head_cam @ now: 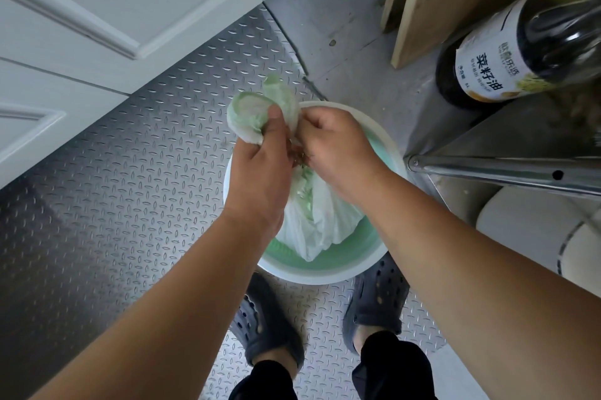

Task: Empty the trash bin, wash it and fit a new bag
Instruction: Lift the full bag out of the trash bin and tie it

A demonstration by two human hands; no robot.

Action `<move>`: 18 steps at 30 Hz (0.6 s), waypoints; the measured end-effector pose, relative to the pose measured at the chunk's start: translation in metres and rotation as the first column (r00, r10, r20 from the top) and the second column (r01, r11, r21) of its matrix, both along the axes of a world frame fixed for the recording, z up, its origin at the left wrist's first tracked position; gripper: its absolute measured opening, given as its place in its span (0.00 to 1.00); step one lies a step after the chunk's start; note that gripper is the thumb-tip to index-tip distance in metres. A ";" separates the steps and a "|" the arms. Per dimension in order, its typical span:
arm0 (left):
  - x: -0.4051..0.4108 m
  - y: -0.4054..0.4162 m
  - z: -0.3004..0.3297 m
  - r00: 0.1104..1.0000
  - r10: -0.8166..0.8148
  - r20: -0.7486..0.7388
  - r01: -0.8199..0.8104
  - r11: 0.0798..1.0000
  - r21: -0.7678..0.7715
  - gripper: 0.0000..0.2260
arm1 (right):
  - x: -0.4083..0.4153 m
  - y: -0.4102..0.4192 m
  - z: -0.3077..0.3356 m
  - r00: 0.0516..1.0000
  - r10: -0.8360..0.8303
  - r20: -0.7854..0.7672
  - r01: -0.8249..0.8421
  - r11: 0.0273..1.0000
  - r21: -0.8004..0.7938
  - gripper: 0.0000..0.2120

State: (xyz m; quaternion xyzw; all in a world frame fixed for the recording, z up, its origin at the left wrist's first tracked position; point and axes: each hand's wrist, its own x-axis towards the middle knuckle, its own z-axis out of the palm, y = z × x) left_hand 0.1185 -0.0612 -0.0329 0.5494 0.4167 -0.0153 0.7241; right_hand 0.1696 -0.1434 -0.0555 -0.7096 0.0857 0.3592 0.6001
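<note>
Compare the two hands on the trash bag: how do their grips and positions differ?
The left hand clutches a bunched handle loop of the trash bag that sticks up past its thumb; the right hand pinches the bag's neck, and no loop shows above it. The left hand sits over the rim of the bin, the right hand over its inside. Both grip the same bag, close together, above the bin.
</note>
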 end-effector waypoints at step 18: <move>0.038 0.010 0.026 0.971 -0.236 0.029 0.227 0.956 0.188 0.11 | 0.001 -0.030 0.019 0.875 0.223 -0.429 -0.033 0.912 0.408 0.06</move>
